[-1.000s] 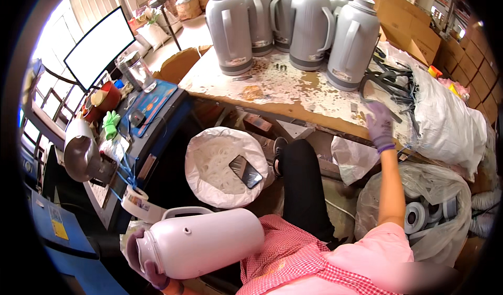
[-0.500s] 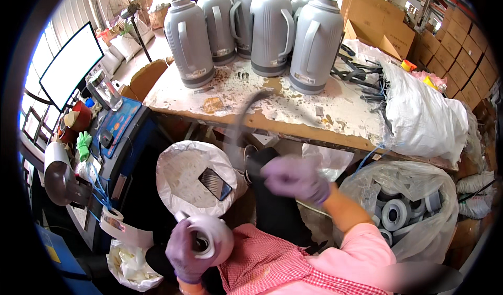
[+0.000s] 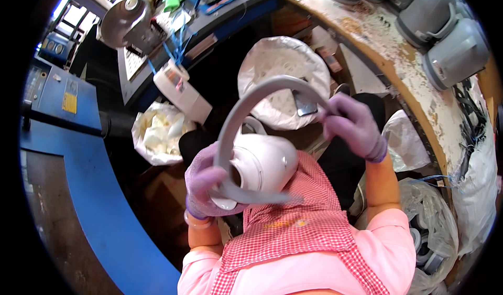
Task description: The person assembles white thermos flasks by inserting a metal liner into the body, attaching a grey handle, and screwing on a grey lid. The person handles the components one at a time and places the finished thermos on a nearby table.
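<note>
My left hand (image 3: 204, 182), in a purple glove, is closed round the neck of a pale jug body (image 3: 275, 158), which lies tilted across my lap with its mouth to the left. My right hand (image 3: 356, 124), gloved alike, pinches one end of a long curved grey strip (image 3: 242, 109). From there the strip arcs leftward and passes in front of the jug's mouth, close to my left thumb. Its lower free end, blurred, lies over the checked apron (image 3: 298, 227). Whether the left fingers also touch the strip, I cannot tell.
A white sack (image 3: 262, 59) with a phone (image 3: 304, 98) on it stands ahead. Grey jugs (image 3: 461, 51) stand on the worn table at right. Grey rings (image 3: 432, 263) fill a clear bag below it. A blue machine (image 3: 97, 190) is at left.
The view has swung left. My right hand has brought the strip from near the table down over the jug in my lap. My left hand still holds the jug.
</note>
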